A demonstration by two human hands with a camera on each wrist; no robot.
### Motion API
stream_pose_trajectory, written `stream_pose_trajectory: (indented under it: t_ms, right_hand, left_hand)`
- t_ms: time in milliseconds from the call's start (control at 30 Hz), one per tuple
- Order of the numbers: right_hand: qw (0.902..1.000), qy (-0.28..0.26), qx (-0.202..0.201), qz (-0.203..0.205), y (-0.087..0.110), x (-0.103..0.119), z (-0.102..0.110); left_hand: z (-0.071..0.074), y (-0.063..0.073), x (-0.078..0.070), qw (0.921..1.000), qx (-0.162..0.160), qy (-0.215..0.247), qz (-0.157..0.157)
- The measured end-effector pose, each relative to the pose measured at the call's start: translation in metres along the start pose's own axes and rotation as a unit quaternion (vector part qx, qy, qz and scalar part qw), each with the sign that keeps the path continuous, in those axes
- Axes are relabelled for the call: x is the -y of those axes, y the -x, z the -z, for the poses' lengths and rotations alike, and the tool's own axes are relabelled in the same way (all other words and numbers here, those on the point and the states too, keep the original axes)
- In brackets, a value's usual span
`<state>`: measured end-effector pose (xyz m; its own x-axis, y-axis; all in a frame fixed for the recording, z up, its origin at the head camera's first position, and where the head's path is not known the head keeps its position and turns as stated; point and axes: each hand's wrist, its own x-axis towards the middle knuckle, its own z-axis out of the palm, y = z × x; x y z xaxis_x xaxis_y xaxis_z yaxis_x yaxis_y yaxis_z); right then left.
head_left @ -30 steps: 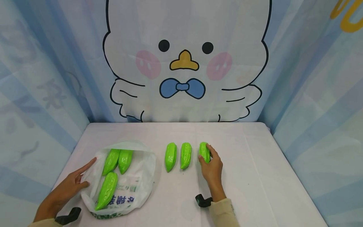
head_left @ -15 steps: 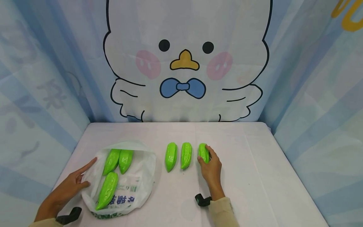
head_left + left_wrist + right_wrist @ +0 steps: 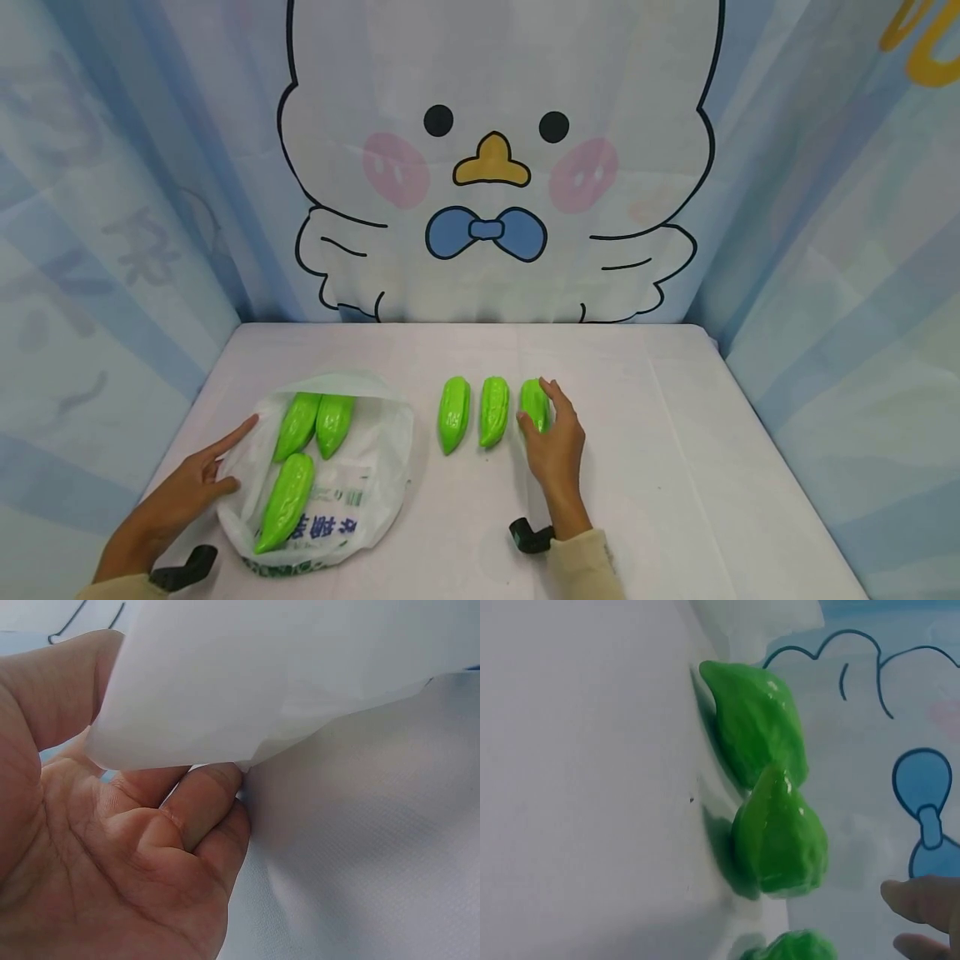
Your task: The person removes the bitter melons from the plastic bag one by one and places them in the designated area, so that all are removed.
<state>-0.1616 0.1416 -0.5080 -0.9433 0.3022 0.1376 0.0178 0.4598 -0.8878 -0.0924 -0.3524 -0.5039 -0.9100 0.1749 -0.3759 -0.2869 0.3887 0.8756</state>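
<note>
Three glossy bright-green, ridged, pointed toy vegetables lie in a row on the white table: a left one (image 3: 453, 414), a middle one (image 3: 493, 411) and a right one (image 3: 534, 400). My right hand (image 3: 558, 450) is around the right one, thumb and fingers spread to either side; in the right wrist view its fingertips (image 3: 904, 896) stand apart from the green pieces. A white plastic bag (image 3: 386, 492) with dark printing lies at the left, its mouth spread, with three similar pieces (image 3: 285, 504) visible in it. My left hand (image 3: 174, 496) holds the bag's left side, several fingers curled at its edge.
The white table (image 3: 675, 467) ends at a back edge against a hanging cloth (image 3: 487, 292) printed with a cartoon chick. Patterned blue cloth walls (image 3: 847, 333) close off both sides. Dark wrist mounts (image 3: 531, 535) sit at both sleeves.
The right green piece has shifted slightly left, closer to the middle one. My right hand moved with it, and its fingers have now spread off it. The left hand and bag stay put.
</note>
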Motion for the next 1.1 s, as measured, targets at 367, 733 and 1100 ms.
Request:
stream_pose_trajectory:
  t_ms: [367,733,1100]
  right_hand:
    - [0.9971,-0.056,0.024,0.044,0.025,0.023,-0.02]
    - [0.991,-0.083,0.069,0.079,0.053,0.042,-0.048]
    - [0.9836,-0.088,0.129,0.09,0.086,0.059,-0.074]
  left_hand:
    - [0.001,0.0,-0.002,0.9996,-0.003,-0.029,0.004]
    - [-0.002,0.003,-0.002,0.9998,-0.005,-0.018,0.01]
    - [-0.001,0.002,-0.003,0.9997,-0.006,-0.022,0.009]
